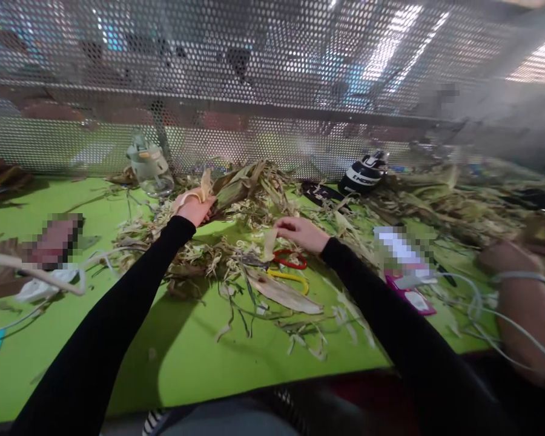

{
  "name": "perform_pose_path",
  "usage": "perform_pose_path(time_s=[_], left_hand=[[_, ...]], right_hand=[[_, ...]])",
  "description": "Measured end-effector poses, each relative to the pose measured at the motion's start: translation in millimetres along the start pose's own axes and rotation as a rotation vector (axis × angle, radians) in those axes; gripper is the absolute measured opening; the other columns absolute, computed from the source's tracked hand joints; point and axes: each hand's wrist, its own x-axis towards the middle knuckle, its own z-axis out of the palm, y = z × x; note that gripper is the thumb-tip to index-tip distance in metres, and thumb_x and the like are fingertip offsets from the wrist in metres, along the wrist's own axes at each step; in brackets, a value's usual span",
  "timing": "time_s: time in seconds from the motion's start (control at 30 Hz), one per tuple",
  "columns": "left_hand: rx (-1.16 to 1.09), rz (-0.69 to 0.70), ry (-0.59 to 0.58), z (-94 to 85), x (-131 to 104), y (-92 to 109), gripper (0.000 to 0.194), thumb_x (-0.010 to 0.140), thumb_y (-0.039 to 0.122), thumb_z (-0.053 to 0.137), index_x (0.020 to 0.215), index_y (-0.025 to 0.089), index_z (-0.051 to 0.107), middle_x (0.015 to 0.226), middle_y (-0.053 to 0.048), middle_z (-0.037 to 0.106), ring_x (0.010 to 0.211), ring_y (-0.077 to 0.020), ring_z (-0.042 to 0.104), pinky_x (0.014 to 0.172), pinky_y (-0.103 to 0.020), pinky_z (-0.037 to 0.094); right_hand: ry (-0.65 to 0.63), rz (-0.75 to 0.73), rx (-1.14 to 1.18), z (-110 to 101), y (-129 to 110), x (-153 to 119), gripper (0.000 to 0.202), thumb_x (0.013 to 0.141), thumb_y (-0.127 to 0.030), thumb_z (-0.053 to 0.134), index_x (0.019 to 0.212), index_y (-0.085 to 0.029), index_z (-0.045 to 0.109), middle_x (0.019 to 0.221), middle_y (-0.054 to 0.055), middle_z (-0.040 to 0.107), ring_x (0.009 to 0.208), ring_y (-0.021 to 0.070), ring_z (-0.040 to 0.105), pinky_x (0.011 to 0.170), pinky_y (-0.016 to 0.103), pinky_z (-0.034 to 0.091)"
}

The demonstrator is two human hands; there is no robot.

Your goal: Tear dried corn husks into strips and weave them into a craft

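Observation:
Pale dried husk strips are gripped in my left hand [195, 209], at the left of a heap of dry leaves [249, 181]. My right hand [302, 233] pinches a short pale husk piece [269, 243] between thumb and fingers. Just below that piece lie scissors with a red handle loop [290, 260] and a yellow one [293, 278]. A broad dry husk [284, 292] rests on the green table [236, 363] in front of them, among curled scraps.
A clear bottle [149, 166] and a black bottle [364, 172] stand near the perforated metal screen [254, 72]. A phone [57, 239] and cables lie left. At right are a white-and-pink item [404, 254], cables and another person's arm [522, 297].

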Motion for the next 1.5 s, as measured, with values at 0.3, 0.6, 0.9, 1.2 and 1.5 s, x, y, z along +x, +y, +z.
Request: perform_pose_path(time_s=[0.3, 0.6, 0.9, 1.2, 1.5], left_hand=[[-0.443, 0.027, -0.541, 9.2, -39, 38, 0.016, 0.075, 0.023, 0.066, 0.085, 0.013, 0.058, 0.062, 0.002, 0.056, 0.052, -0.0075, 0.053, 0.057, -0.023, 0.049], [-0.693, -0.091, -0.709, 4.4, -65, 38, 0.020, 0.084, 0.020, 0.052, 0.073, 0.011, 0.067, 0.060, -0.002, 0.053, 0.053, -0.0084, 0.048, 0.053, -0.022, 0.042], [-0.820, -0.232, -0.762, 15.5, -82, 23, 0.016, 0.081, 0.019, 0.056, 0.074, 0.008, 0.066, 0.057, 0.001, 0.052, 0.050, -0.0063, 0.047, 0.052, -0.021, 0.039], [-0.849, -0.310, -0.749, 20.2, -89, 18, 0.009, 0.078, 0.013, 0.060, 0.076, 0.007, 0.065, 0.060, -0.002, 0.059, 0.051, -0.0070, 0.055, 0.055, -0.019, 0.047], [-0.884, -0.341, -0.700, 15.1, -81, 16, 0.023, 0.077, -0.005, 0.045, 0.084, 0.006, 0.063, 0.074, -0.007, 0.067, 0.063, -0.0081, 0.064, 0.071, -0.020, 0.054]], right_hand=[[0.125, 0.037, 0.272, -29, -59, -6, 0.031, 0.074, -0.045, 0.057, 0.068, -0.015, 0.060, 0.056, -0.004, 0.047, 0.052, 0.0078, 0.038, 0.053, 0.023, 0.028], [0.520, -0.066, 0.608, -61, -69, -10, 0.022, 0.077, -0.038, 0.063, 0.080, -0.016, 0.062, 0.069, 0.000, 0.056, 0.057, 0.0086, 0.046, 0.053, 0.023, 0.036], [0.301, 0.006, 0.710, 0, -82, -20, 0.030, 0.074, -0.042, 0.065, 0.088, -0.016, 0.062, 0.068, -0.003, 0.056, 0.051, 0.0068, 0.044, 0.047, 0.021, 0.033], [0.399, -0.036, 0.935, 17, -85, -11, 0.027, 0.071, -0.041, 0.066, 0.078, -0.016, 0.059, 0.064, -0.004, 0.051, 0.054, 0.0064, 0.042, 0.048, 0.019, 0.032], [0.514, -0.035, 1.030, 1, -77, -20, 0.030, 0.071, -0.043, 0.068, 0.081, -0.017, 0.059, 0.065, -0.003, 0.049, 0.054, 0.0067, 0.042, 0.046, 0.018, 0.033]])
